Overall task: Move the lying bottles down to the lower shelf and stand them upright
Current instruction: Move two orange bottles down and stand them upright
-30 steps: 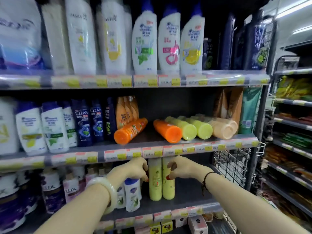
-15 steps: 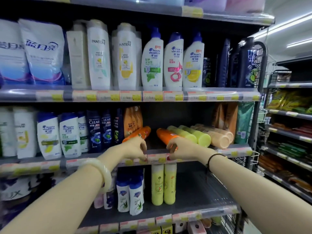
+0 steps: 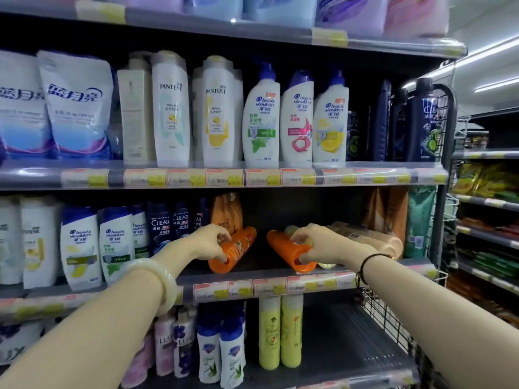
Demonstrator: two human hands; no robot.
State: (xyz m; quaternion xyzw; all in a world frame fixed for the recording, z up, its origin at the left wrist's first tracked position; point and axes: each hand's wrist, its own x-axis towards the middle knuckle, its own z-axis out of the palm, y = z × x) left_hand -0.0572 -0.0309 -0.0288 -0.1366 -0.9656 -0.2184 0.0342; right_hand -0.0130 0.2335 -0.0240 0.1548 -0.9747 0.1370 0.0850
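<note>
Two orange bottles lie on the middle shelf (image 3: 269, 277). My left hand (image 3: 209, 242) is closed around the left orange bottle (image 3: 238, 247). My right hand (image 3: 317, 244) grips the right orange bottle (image 3: 283, 249) near its cap end. Behind my right hand lie yellow-green bottles (image 3: 325, 265), mostly hidden, and beige bottles (image 3: 373, 238). On the lower shelf (image 3: 351, 349) two yellow-green bottles (image 3: 280, 332) stand upright.
Upright blue-white shampoo bottles (image 3: 98, 248) and dark bottles (image 3: 168, 226) fill the middle shelf's left. Orange pouches (image 3: 227, 211) stand behind the left bottle. Small white-blue bottles (image 3: 222, 355) stand left of the upright pair. A wire basket (image 3: 393, 313) hangs at right.
Both hands rose from the lower shelf to the middle shelf and closed on the two lying orange bottles. The camera tilted upward.
</note>
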